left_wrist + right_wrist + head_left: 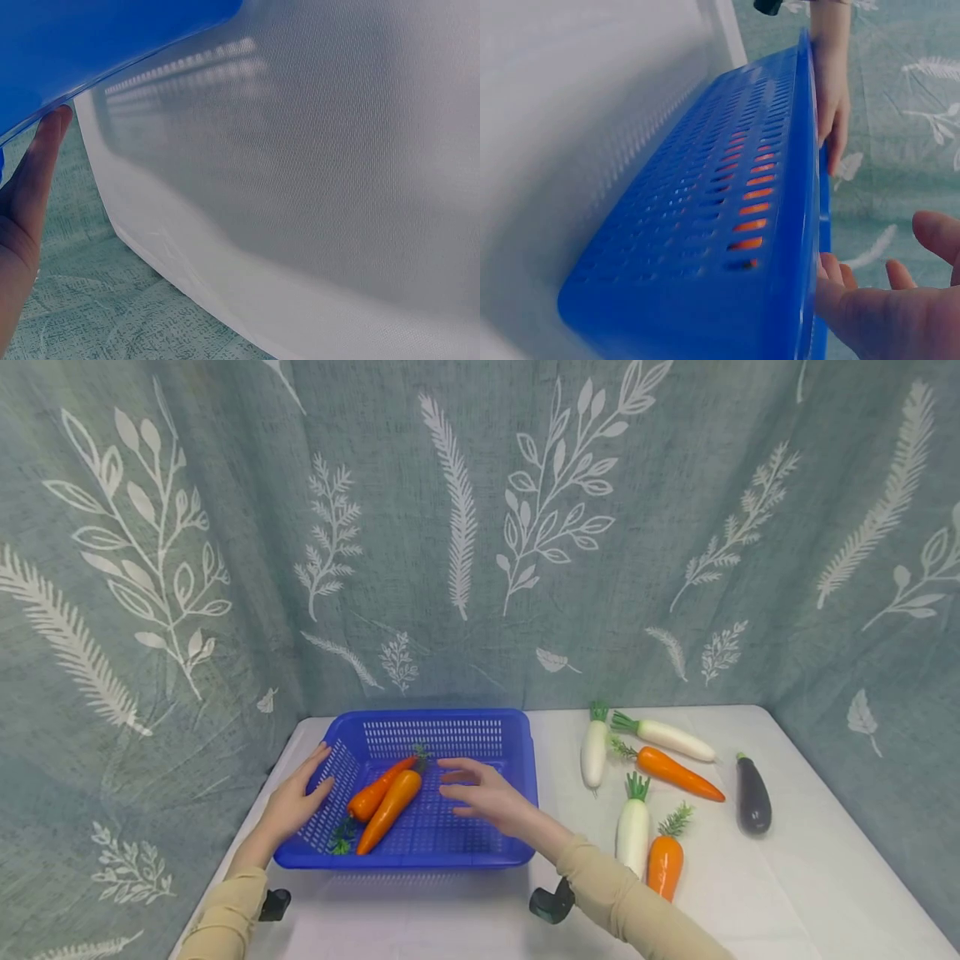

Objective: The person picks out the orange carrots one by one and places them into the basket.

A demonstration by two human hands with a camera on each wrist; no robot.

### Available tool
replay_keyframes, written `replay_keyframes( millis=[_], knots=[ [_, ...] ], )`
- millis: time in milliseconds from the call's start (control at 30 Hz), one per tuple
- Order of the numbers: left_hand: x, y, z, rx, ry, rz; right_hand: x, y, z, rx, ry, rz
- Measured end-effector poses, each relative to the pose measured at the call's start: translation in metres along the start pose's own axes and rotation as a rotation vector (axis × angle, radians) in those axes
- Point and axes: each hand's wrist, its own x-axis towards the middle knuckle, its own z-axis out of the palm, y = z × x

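Note:
A blue perforated plastic basket (405, 862) stands on the white table, with two orange carrots lying side by side inside, a thicker one (392, 810) and another (369, 800) to its left. My left hand (291, 800) lies along the basket's left rim, fingers extended; in the left wrist view a fingertip (56, 120) meets the basket's edge. Over the right part of the basket, my right hand (486, 795) hovers with fingers loosely bent and nothing in them. The right wrist view has this hand (892, 311) right at the rim, and carrots glimpsed through the slots.
Right of the basket lie white radishes (594, 756), (671, 739), (633, 835), carrots (681, 774), (664, 867) and an eggplant (753, 797). A green patterned curtain (405, 543) hangs behind the table (817, 893). Dark wrist devices (552, 902) sit below both forearms.

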Motion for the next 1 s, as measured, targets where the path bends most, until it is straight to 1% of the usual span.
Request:
replay_keyframes(
  millis=[233, 533, 767, 900, 1000],
  knots=[
    [-0.001, 0.000, -0.001, -0.002, 0.000, 0.004, -0.009, 0.002, -0.012, -0.056, 0.014, -0.015],
    [0.000, 0.000, -0.001, -0.007, 0.003, 0.009, -0.016, 0.007, -0.023, -0.072, 0.043, -0.022],
    [-0.001, -0.001, -0.001, -0.008, 0.002, 0.007, -0.020, 0.008, -0.034, -0.094, 0.073, -0.083],
    [0.000, 0.000, -0.001, -0.014, 0.004, 0.009, -0.024, 0.009, -0.042, -0.104, 0.077, -0.095],
    [0.000, -0.001, -0.001, -0.017, -0.001, 0.000, -0.027, 0.010, -0.047, -0.102, 0.074, -0.109]
  ],
)
